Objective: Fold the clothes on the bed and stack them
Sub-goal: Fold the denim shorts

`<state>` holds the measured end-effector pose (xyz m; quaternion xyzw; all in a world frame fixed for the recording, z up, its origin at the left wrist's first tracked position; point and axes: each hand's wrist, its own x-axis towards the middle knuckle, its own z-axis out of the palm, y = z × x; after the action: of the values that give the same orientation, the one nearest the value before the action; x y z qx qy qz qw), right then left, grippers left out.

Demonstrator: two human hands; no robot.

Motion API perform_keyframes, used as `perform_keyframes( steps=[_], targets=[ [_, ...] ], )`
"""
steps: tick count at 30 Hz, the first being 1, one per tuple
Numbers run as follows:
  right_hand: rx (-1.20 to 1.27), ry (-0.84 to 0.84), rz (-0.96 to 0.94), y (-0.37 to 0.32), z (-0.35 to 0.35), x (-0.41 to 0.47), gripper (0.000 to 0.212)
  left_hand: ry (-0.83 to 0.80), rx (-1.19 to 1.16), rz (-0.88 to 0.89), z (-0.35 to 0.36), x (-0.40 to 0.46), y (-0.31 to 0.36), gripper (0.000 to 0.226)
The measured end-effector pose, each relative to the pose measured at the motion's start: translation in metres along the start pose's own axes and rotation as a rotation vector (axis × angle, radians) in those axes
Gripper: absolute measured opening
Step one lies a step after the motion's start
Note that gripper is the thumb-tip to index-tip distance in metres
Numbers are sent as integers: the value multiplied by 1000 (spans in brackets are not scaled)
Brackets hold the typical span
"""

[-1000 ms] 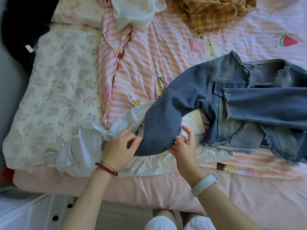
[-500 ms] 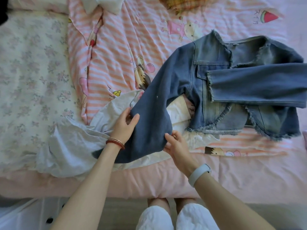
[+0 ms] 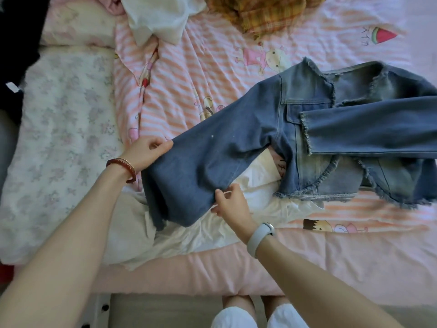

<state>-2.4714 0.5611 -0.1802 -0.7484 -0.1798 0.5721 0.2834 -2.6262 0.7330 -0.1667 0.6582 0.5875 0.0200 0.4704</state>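
A blue denim jacket [image 3: 314, 129] with frayed edges lies on the striped bed sheet [image 3: 189, 74]. Its one sleeve is folded across the chest; the other sleeve [image 3: 201, 171] stretches toward me. My left hand [image 3: 146, 153] pinches the far edge of that sleeve near the cuff. My right hand [image 3: 230, 202] pinches its near edge. The sleeve is lifted a little above a white garment [image 3: 212, 235] that lies crumpled under it at the bed's near edge.
A white garment [image 3: 158, 17] and a yellow plaid one [image 3: 262, 13] lie in a heap at the far side. A floral quilt [image 3: 61, 129] covers the left of the bed. Something black [image 3: 16, 55] lies at the far left. My knees show below the mattress edge.
Both hands have lifted the denim sleeve off the white garment and moved apart, so the sleeve is now stretched wide between them.
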Motion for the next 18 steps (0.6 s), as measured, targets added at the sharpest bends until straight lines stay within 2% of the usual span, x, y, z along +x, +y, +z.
perform_keyframes(
  steps=[2, 4, 6, 7, 8, 10, 13, 16, 18],
  targets=[
    [-204, 208, -64, 0, 1, 8, 32, -219, 91, -143, -3, -10, -17, 27],
    [-388, 378, -332, 2, -2, 7, 48, -356, 153, -212, -1, -26, -38, 18],
    [-630, 373, -693, 4, -1, 7, 52, -369, 114, -193, -2, -41, -55, 9],
    [-734, 306, -810, 6, 2, 10, 52, -330, 64, -183, -3, -48, -62, 9],
    [-826, 188, -838, 8, 6, 14, 50, -261, -12, -181, -5, -54, -67, 9],
    [-977, -61, -699, 12, 18, 24, 49, -65, -150, -171, -12, -66, -72, 6],
    [-1048, -276, -439, 13, 30, 43, 49, 152, -89, -122, -27, -77, -75, 19],
    [-959, -333, -315, -2, 36, 50, 49, 189, 31, -195, -41, -83, -75, 19],
    [-906, -284, -340, -13, 40, 42, 48, 217, 24, -253, -45, -86, -73, 17]
  ],
)
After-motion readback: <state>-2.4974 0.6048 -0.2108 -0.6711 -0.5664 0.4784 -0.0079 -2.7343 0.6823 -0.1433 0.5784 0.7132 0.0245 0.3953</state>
